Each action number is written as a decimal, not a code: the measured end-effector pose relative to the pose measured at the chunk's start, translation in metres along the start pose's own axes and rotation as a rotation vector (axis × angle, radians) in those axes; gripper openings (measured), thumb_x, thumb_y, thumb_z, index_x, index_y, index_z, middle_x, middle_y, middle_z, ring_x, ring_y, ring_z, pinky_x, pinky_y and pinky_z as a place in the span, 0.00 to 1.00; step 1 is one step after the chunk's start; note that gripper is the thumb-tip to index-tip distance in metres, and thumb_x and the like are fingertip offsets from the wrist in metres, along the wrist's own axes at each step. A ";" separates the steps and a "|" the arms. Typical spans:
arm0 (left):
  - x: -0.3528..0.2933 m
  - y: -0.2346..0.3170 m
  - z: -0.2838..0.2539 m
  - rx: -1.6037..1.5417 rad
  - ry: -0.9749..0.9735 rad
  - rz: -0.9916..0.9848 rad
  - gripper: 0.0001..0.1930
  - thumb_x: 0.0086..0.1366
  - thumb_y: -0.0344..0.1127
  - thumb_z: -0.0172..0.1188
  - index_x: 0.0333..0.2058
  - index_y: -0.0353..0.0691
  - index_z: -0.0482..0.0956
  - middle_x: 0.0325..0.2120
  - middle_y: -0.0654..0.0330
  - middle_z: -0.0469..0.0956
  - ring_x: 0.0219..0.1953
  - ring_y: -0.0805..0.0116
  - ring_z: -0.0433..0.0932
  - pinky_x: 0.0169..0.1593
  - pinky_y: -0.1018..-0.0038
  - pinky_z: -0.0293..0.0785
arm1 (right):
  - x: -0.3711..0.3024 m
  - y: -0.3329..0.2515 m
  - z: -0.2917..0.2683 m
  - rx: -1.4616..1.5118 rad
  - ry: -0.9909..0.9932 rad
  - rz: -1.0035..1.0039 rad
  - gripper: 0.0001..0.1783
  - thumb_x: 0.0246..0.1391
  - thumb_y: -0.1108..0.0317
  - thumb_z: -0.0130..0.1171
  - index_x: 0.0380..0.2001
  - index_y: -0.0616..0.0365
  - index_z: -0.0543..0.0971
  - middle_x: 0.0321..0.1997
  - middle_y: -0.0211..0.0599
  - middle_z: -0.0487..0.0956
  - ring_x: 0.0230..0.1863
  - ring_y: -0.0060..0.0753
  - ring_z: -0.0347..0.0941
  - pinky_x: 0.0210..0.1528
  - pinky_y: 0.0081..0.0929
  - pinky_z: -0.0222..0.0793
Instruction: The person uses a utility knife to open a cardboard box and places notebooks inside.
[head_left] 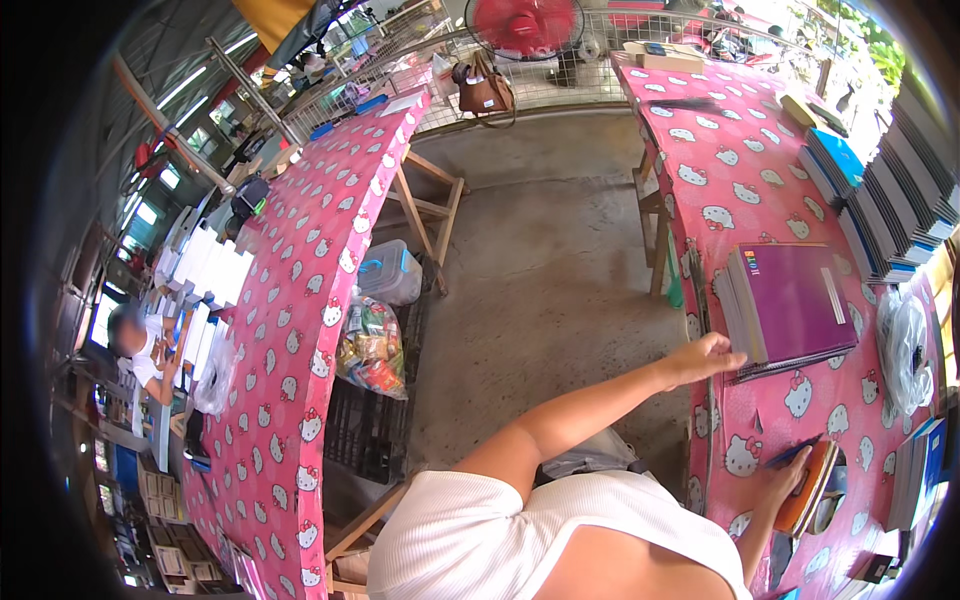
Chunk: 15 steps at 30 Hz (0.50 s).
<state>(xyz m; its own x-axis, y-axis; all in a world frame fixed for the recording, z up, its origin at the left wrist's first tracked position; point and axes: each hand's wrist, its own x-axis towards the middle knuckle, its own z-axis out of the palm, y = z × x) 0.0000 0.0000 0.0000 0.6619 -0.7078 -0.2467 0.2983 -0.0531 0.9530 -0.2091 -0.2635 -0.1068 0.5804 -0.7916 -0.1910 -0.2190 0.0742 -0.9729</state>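
Note:
My left hand [703,361] reaches over the edge of the right-hand table, its fingers loosely bent and apart with nothing in them. The fingertips are at the near left corner of a stack of purple-covered notebooks [793,300]; whether they touch it I cannot tell. Lower on the same table, my right hand [786,478] is closed on an orange-brown, block-like object [808,487] with a dark side. Its exact kind is unclear, and the hand hides part of it. A dark round-edged item [828,510] lies just beside it.
Tall stacks of books [900,190] line the right table's far side, near a clear plastic bag [905,350]. Across the aisle stands another pink-covered table [290,300]; a person [145,350] works behind it. Below are a bag of packets [373,345] and a lidded plastic box [390,273].

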 end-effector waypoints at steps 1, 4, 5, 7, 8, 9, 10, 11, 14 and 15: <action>-0.004 -0.006 0.001 0.067 -0.042 -0.015 0.47 0.52 0.59 0.63 0.58 0.29 0.56 0.55 0.42 0.64 0.60 0.55 0.62 0.62 0.64 0.56 | -0.002 0.001 0.003 0.043 0.079 0.028 0.34 0.59 0.39 0.43 0.57 0.56 0.62 0.47 0.36 0.70 0.41 0.28 0.65 0.45 0.29 0.63; 0.025 0.010 0.010 0.202 -0.147 0.058 0.44 0.52 0.56 0.65 0.56 0.27 0.59 0.51 0.42 0.68 0.58 0.55 0.65 0.60 0.66 0.60 | 0.041 -0.023 0.042 0.138 0.151 -0.124 0.35 0.60 0.41 0.42 0.56 0.60 0.62 0.47 0.38 0.70 0.42 0.30 0.65 0.44 0.28 0.61; 0.026 0.010 0.014 0.257 -0.201 0.062 0.44 0.51 0.55 0.66 0.55 0.25 0.60 0.50 0.43 0.69 0.57 0.54 0.66 0.58 0.66 0.62 | 0.043 -0.025 0.059 0.164 0.141 -0.223 0.35 0.60 0.41 0.41 0.56 0.62 0.62 0.48 0.40 0.70 0.43 0.31 0.65 0.45 0.28 0.60; 0.025 0.017 0.017 0.335 -0.131 0.113 0.42 0.50 0.56 0.66 0.49 0.21 0.66 0.47 0.41 0.72 0.53 0.54 0.70 0.55 0.68 0.65 | 0.034 -0.059 0.106 0.074 0.141 -0.283 0.36 0.61 0.41 0.40 0.56 0.64 0.61 0.48 0.43 0.70 0.45 0.34 0.65 0.47 0.32 0.60; 0.037 0.009 0.020 0.423 -0.164 0.078 0.42 0.48 0.57 0.66 0.45 0.19 0.69 0.44 0.40 0.74 0.49 0.53 0.73 0.53 0.68 0.68 | 0.036 -0.069 0.126 0.115 0.210 -0.265 0.36 0.61 0.42 0.40 0.57 0.65 0.60 0.50 0.45 0.68 0.47 0.35 0.65 0.50 0.34 0.59; 0.050 0.001 0.024 0.501 -0.209 0.042 0.41 0.46 0.58 0.66 0.41 0.18 0.72 0.40 0.38 0.75 0.45 0.53 0.76 0.50 0.68 0.70 | 0.041 -0.075 0.138 0.145 0.290 -0.247 0.36 0.61 0.42 0.40 0.57 0.66 0.59 0.52 0.48 0.67 0.49 0.37 0.64 0.52 0.36 0.58; 0.057 -0.002 0.030 0.502 -0.203 0.050 0.41 0.46 0.58 0.66 0.41 0.18 0.72 0.40 0.38 0.75 0.45 0.53 0.76 0.50 0.68 0.70 | 0.054 -0.074 0.145 0.198 0.309 -0.323 0.37 0.61 0.42 0.40 0.58 0.66 0.56 0.54 0.51 0.63 0.51 0.39 0.65 0.53 0.38 0.62; 0.063 -0.003 0.035 0.626 -0.175 0.038 0.41 0.45 0.60 0.67 0.37 0.18 0.74 0.36 0.37 0.76 0.41 0.51 0.77 0.46 0.67 0.72 | 0.064 -0.070 0.153 0.202 0.304 -0.331 0.37 0.61 0.42 0.40 0.58 0.66 0.56 0.54 0.51 0.63 0.51 0.39 0.65 0.53 0.38 0.62; 0.070 0.005 0.035 0.754 -0.170 0.034 0.40 0.42 0.61 0.67 0.30 0.18 0.76 0.29 0.36 0.77 0.35 0.49 0.79 0.40 0.64 0.74 | 0.061 -0.094 0.185 0.515 0.424 -0.230 0.35 0.62 0.44 0.41 0.57 0.66 0.55 0.54 0.52 0.62 0.50 0.40 0.66 0.50 0.38 0.68; 0.070 0.006 0.034 0.768 -0.205 0.039 0.39 0.42 0.61 0.67 0.28 0.19 0.77 0.27 0.36 0.77 0.32 0.49 0.79 0.38 0.63 0.74 | 0.059 -0.094 0.188 0.495 0.438 -0.231 0.35 0.62 0.44 0.41 0.57 0.65 0.55 0.54 0.52 0.62 0.50 0.40 0.66 0.50 0.38 0.68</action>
<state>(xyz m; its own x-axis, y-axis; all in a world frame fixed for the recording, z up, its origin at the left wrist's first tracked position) 0.0250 -0.0742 -0.0055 0.5004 -0.8305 -0.2446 -0.3293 -0.4438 0.8334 -0.0069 -0.2028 -0.0514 0.1771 -0.9842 -0.0035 0.3157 0.0602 -0.9470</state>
